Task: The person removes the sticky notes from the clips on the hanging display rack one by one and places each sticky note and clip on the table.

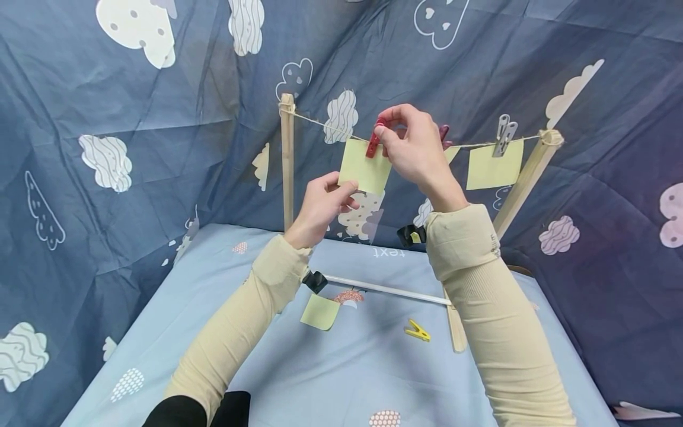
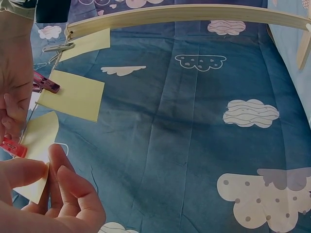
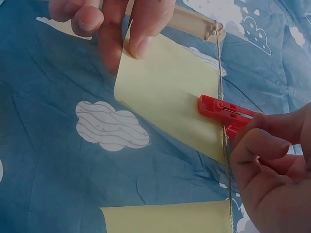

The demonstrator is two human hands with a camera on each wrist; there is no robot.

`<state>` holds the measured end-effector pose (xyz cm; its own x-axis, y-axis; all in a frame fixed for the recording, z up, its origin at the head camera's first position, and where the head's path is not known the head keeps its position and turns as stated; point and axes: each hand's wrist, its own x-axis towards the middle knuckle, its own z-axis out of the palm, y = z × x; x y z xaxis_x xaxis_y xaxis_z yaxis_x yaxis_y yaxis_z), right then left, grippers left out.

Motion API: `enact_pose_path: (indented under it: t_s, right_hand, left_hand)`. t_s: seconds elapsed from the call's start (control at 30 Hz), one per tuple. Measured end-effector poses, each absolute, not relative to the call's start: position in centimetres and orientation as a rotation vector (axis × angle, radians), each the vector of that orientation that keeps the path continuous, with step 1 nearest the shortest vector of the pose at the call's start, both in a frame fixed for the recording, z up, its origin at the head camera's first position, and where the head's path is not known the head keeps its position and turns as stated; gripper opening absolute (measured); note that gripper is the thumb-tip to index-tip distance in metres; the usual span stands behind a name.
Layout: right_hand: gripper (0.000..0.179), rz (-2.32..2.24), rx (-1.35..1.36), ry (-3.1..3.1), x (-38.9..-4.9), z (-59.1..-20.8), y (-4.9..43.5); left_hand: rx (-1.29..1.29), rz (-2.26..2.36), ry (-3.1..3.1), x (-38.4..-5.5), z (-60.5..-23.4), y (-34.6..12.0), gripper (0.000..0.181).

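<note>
A yellow sticky note hangs at the string, with a red clothespin across its top edge. My left hand pinches the note's lower corner between thumb and fingers. The handle end of the red clothespin is between the thumb and fingers of my right hand; its jaws lie over the note and the string. Further along, a dark red clothespin holds a second yellow note, partly hidden behind my right hand in the head view. A grey clothespin holds a third note near the right post.
The string runs between a left wooden post and a right wooden post. On the light blue cloth lie a loose yellow note and a yellow clothespin. A white rod crosses low between the posts.
</note>
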<state>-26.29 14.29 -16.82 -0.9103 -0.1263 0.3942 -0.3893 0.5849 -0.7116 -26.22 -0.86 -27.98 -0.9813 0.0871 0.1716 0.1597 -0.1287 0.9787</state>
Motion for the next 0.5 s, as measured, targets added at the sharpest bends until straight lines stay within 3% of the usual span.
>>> enact_pose_path:
  t_s: [0.5]
  right_hand:
    - [0.024,1.227,0.374,-2.422,-26.22,-16.94,14.11]
  left_hand:
    - [-0.274,-2.275,-2.068,-26.02,-27.82,-0.79,0.023]
